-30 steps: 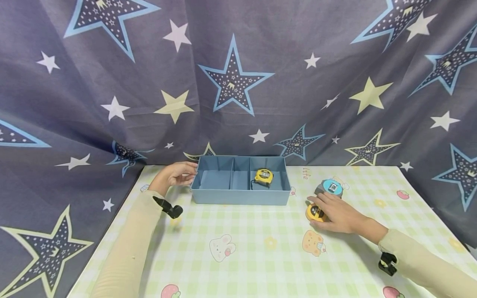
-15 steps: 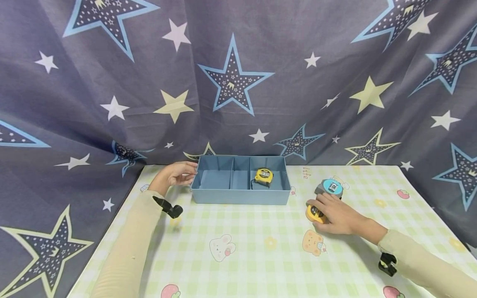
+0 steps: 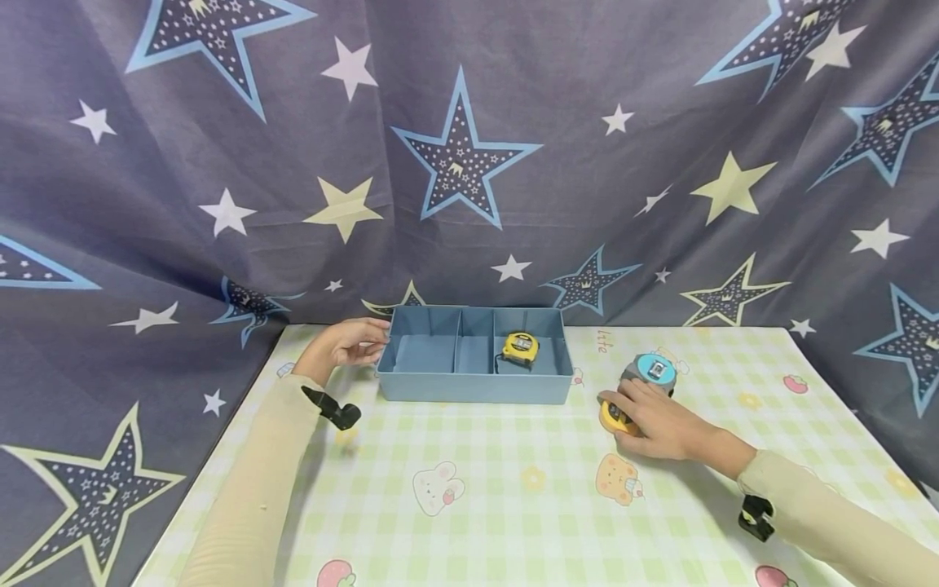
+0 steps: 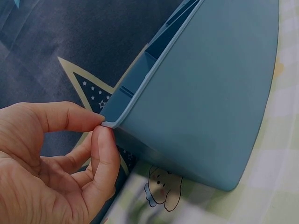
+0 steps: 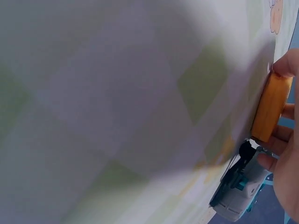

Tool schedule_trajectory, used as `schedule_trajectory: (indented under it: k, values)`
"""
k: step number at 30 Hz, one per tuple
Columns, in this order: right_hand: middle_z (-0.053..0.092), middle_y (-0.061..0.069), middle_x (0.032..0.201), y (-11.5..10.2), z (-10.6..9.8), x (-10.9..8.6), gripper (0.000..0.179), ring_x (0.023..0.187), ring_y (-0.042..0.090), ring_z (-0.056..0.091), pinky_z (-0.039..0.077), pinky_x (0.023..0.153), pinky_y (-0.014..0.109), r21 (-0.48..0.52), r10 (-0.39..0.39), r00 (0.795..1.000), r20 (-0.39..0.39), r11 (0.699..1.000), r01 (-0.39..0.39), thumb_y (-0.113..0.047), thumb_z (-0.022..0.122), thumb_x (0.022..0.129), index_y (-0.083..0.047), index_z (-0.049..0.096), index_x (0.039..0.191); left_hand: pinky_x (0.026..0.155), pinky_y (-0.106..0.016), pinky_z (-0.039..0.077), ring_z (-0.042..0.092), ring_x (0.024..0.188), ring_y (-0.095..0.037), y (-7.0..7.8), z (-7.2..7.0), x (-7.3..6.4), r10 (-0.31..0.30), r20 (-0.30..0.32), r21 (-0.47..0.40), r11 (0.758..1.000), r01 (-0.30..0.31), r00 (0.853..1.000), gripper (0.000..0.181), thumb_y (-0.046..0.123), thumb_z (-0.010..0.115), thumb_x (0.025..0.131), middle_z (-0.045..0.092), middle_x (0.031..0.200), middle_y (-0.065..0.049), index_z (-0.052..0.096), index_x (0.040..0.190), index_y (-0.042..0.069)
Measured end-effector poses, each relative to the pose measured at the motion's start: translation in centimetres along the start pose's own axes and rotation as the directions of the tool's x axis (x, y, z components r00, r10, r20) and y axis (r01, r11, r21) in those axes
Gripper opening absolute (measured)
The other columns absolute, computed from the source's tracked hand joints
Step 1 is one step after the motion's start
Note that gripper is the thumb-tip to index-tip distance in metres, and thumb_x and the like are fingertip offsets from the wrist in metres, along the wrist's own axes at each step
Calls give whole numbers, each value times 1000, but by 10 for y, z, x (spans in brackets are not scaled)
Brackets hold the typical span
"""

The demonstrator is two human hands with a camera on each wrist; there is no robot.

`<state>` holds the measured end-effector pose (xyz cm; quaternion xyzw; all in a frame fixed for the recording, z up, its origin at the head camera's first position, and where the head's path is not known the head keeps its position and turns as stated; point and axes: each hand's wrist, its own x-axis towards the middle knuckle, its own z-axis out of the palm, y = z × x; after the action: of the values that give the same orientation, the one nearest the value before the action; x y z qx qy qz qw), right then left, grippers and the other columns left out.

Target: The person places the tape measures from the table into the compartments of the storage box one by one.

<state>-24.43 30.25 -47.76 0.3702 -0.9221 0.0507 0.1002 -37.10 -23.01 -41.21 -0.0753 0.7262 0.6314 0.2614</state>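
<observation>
My left hand (image 3: 355,342) pinches the left end rim of a blue divided box (image 3: 475,389) between thumb and finger, which the left wrist view shows close up at the rim (image 4: 111,124). Within the box's right compartment lies a yellow tape measure (image 3: 520,347). On the tablecloth to the right, my right hand (image 3: 663,421) grips an orange-yellow tape measure (image 3: 614,419), its thumb on the near side and fingers over the far side. Just behind that hand sits a grey tape measure with a turquoise face (image 3: 655,370); the right wrist view catches its grey side (image 5: 238,198).
A checked green and white tablecloth (image 3: 484,522) covers the table. Directly behind the box hangs a dark curtain (image 3: 455,261) with star prints. Each sleeve carries a black strap-on mount near the wrist.
My right hand's thumb and fingers have closed around the orange-yellow tape measure, which has shifted very slightly left. The left hand and the box stay put.
</observation>
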Motion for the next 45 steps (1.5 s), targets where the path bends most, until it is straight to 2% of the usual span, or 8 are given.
schedule_trajectory:
  k: [20,29,35,39,45]
  values:
    - [49,-6,99,-1,-2,3,53,84,6,36,34,74,27,6,3,1000,-3,1000,-3,-36,75,89,-10,63,133,65,-14,55,55,68,-1,2,0,0,-2,3,14,1000,2,1000,68,0,52,99,53,93,4,23,160,3]
    - [48,-4,97,1,-6,6,55,82,6,34,32,73,26,-13,-19,999,-36,1000,18,-34,75,88,-6,63,134,67,-14,55,55,69,-2,3,-1,0,-4,5,26,1000,4,1000,67,0,51,99,52,96,4,23,160,3]
    - [52,0,100,2,-10,11,59,86,8,39,38,73,27,-5,-28,997,-74,1000,27,-31,77,86,-3,62,135,68,-14,55,55,70,-2,4,1,1,-1,3,25,1000,1,1000,67,1,52,99,51,99,2,24,160,4]
    - [52,1,101,5,-12,13,60,87,9,40,39,74,28,-4,-25,998,-66,1000,24,-32,75,87,-1,60,137,67,-14,55,54,70,-1,3,0,0,1,10,27,1000,-2,1000,67,1,50,100,51,101,2,22,161,4]
    - [49,0,98,7,-19,16,60,84,9,37,35,72,27,-5,-22,998,-67,1000,22,-29,74,88,0,58,138,66,-13,55,55,69,-1,0,0,1,-2,14,21,1000,2,1000,67,1,50,100,51,95,4,22,160,4]
